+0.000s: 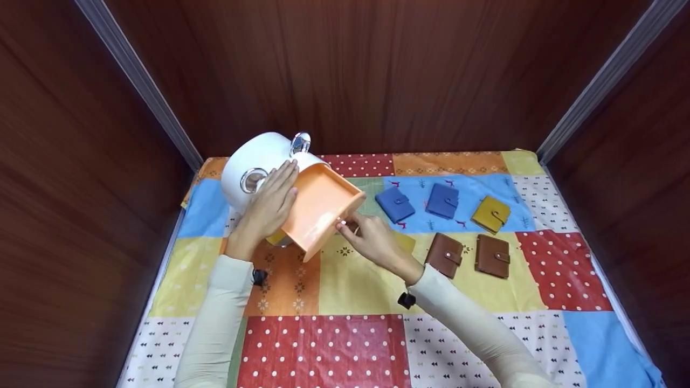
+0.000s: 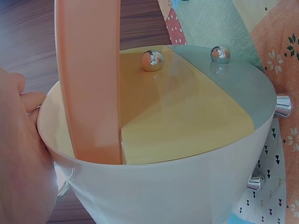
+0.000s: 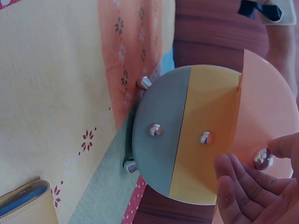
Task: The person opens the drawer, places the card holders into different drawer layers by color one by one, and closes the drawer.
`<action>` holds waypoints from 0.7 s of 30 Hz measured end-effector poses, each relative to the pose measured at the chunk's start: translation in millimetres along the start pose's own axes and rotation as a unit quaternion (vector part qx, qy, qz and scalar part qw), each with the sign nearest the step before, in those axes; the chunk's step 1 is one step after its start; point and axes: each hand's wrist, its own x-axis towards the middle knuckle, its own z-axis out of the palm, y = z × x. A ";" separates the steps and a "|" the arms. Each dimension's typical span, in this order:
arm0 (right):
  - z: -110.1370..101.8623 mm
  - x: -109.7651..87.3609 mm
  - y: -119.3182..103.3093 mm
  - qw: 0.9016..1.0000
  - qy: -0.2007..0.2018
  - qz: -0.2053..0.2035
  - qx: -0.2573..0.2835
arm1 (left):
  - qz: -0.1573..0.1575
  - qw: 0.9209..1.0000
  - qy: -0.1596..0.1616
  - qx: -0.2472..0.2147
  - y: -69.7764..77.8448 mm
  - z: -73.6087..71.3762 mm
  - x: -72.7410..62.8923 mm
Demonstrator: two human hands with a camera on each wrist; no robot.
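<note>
A drum-shaped white cabinet (image 1: 259,151) stands at the back left of the table. Its round front holds a peach drawer (image 1: 323,199), pulled well out, a yellow drawer (image 3: 210,98) and a grey-green drawer (image 3: 161,102), both flush. Each drawer has a round silver knob; my right hand (image 1: 374,240) pinches the peach drawer's knob (image 3: 263,158) between thumb and fingers. The peach floor inside that drawer shows from above. With fingers straight, my left hand (image 1: 272,202) rests along the cabinet's white side next to the drawer. Silver feet (image 1: 253,180) stick out from the body.
To the right lie two blue snap-closed wallets (image 1: 443,201), a mustard wallet (image 1: 491,214) and two brown wallets (image 1: 492,256). A yellow wallet (image 1: 405,242) is partly hidden behind my right hand. Dark wood panels (image 1: 345,75) surround the table, covered by a patchwork cloth (image 1: 323,345).
</note>
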 end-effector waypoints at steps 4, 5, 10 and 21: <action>-0.2 -0.2 1.2 1.000 0.000 -0.002 0.008 | 0.001 1.000 0.002 -0.003 -0.2 -0.3 -0.3; -0.4 -0.3 1.4 1.000 -0.001 -0.002 0.010 | 0.002 1.000 0.002 -0.003 -0.3 -0.3 -0.4; -1.4 -0.6 2.0 1.000 -0.004 -0.003 0.013 | 0.000 1.000 0.002 -0.005 0.1 -0.2 -0.2; -5.9 -1.9 9.3 1.000 0.012 0.001 0.006 | 0.002 1.000 0.008 0.000 0.9 0.6 -1.1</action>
